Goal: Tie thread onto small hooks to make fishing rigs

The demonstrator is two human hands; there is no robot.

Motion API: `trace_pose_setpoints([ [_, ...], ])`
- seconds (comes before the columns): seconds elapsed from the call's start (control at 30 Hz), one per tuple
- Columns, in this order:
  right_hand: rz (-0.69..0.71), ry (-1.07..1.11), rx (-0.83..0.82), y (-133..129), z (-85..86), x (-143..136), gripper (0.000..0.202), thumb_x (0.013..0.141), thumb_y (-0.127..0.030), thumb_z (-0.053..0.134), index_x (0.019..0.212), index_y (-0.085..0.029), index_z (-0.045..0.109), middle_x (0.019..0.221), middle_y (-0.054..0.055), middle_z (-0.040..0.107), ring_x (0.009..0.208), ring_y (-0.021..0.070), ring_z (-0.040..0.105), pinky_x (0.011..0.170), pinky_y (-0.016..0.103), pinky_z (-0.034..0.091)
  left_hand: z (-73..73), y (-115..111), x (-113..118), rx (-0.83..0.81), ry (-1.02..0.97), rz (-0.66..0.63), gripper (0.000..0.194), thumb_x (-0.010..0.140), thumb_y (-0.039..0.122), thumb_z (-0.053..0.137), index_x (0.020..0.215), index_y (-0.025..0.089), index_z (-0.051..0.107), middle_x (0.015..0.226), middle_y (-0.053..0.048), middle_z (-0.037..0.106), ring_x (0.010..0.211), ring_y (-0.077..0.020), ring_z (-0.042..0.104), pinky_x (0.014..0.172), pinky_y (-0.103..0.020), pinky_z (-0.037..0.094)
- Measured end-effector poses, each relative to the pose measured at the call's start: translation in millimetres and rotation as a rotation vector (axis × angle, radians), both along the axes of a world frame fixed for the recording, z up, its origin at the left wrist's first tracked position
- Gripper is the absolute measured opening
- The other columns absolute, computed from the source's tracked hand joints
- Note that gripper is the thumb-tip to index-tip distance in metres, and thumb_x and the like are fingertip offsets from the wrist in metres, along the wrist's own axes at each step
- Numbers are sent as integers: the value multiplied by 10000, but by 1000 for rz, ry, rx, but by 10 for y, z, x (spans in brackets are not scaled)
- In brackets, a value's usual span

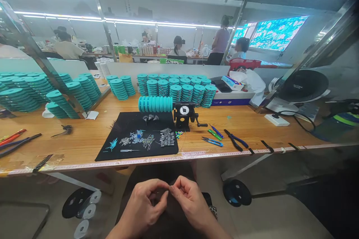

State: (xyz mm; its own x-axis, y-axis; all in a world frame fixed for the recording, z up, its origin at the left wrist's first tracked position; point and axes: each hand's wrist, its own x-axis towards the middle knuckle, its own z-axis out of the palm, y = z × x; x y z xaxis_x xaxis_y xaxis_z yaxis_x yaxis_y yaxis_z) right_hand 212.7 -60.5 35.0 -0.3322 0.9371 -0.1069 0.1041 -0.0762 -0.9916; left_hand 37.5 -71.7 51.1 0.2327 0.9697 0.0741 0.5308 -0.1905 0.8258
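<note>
Head view: left hand (pixel 148 199) and right hand (pixel 186 196) meet at curled, pinching fingertips over the lap; anything gripped too small to tell. Beyond, black mat (pixel 140 134) with small parts on bench (pixel 97 134); teal spools (pixel 155 104) on crank winder (pixel 183 114) behind.

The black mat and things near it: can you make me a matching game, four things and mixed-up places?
Things
1. Black mat
2. Crank handle
3. White power strip
4. Left hand and right hand

Places
A. In front of the table
B. Under small parts
C. On the black winder
D. Far right on the table

Pairs: 1-B, 2-C, 3-D, 4-A
</note>
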Motion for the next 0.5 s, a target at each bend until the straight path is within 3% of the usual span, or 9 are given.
trace_pose_setpoints([
  [0.27,9,-11,8,17,4,1,396,892,-512,570,699,-177,484,612,-55,369,566,105,288,503,243,217,9,27,-17,-47,-20,105,136,779,171,570,715,183,689,680,-21,688,612,-145,608,521,-192,446],
  [0.4,-22,10,-25,85,-50,62,408,871,-540,580,705,-179,488,588,-64,348,548,102,263,490,243,189,31,92,-122,-62,25,26,140,818,248,594,837,198,723,611,8,623,526,-124,515,503,-208,405],
  [0.5,-61,11,-41,143,-107,115,410,863,-552,581,715,-180,493,584,-69,330,542,102,244,488,244,179,30,126,-266,-42,45,-31,130,824,273,628,897,228,725,672,4,661,603,-144,573,559,-216,426],
])
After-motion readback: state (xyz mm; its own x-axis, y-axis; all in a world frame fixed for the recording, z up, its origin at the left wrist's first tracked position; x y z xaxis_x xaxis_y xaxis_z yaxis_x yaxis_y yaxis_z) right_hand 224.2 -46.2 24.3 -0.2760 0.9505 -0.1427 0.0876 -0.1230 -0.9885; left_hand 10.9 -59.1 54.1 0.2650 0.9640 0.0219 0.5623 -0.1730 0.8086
